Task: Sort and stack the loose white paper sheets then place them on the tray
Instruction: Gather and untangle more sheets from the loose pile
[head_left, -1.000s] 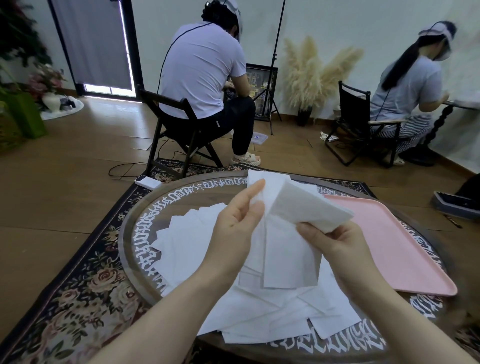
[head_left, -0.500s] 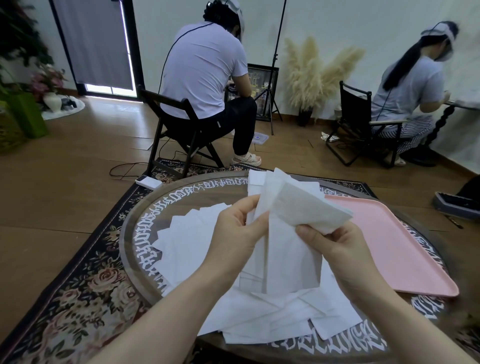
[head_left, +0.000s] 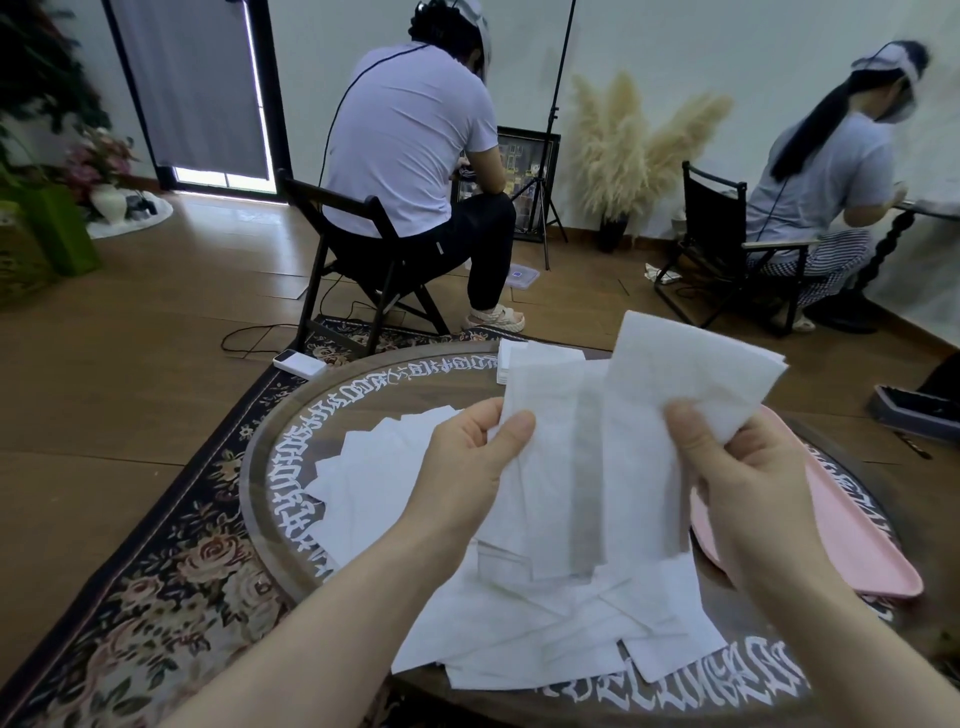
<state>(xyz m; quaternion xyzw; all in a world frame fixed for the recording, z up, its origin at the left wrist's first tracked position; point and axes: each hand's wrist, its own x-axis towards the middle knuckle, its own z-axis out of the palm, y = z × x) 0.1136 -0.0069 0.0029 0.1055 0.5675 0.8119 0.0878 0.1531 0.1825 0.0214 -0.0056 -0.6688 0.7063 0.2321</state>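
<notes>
Both hands are raised above the middle of the round table (head_left: 270, 499), a little apart from each other, each gripping paper. The left hand (head_left: 467, 462) pinches the upper edge of a white sheet (head_left: 540, 467) between thumb and curled fingers, and that sheet hangs down from the pinch. The right hand (head_left: 737, 467) clamps a small stack of sheets (head_left: 675, 374) between its thumb and the fingers behind, the stack's upper part fanning up and toward the table's far right. The hanging sheet and the stack overlap between the two hands; whether they touch cannot be told. Below them, loose white sheets (head_left: 519, 623) lie scattered and overlapping across the table's centre and toward its near edge, with more spread toward the left side. A few sheets (head_left: 535, 358) also lie at the table's far edge. The pink tray (head_left: 852, 551) sits along the right edge of the table, partly hidden behind the right hand, and its visible part carries no paper.
</notes>
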